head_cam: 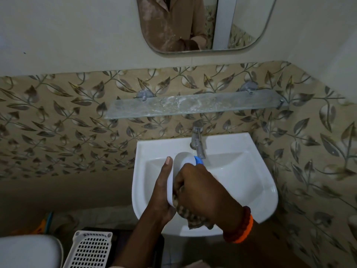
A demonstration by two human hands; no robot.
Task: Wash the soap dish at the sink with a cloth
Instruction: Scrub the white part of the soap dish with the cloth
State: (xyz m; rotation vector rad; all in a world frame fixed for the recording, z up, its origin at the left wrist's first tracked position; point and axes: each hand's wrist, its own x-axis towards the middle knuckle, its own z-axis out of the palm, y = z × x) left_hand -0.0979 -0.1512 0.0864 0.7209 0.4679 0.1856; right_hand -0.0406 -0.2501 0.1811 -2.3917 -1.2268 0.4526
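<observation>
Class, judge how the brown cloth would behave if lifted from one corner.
Probably floppy: the cloth droops in folds below the right hand. Likely light, since it bunches inside one grip against the soap dish. Whether it is wet is unclear.

right wrist: dark red bead bracelet [245,219] | orange band [246,232]

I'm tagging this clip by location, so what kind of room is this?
Most likely a small home bathroom: a wall-hung white sink with a tap, a glass shelf beneath a mirror, and leaf-patterned wall tiles.
</observation>
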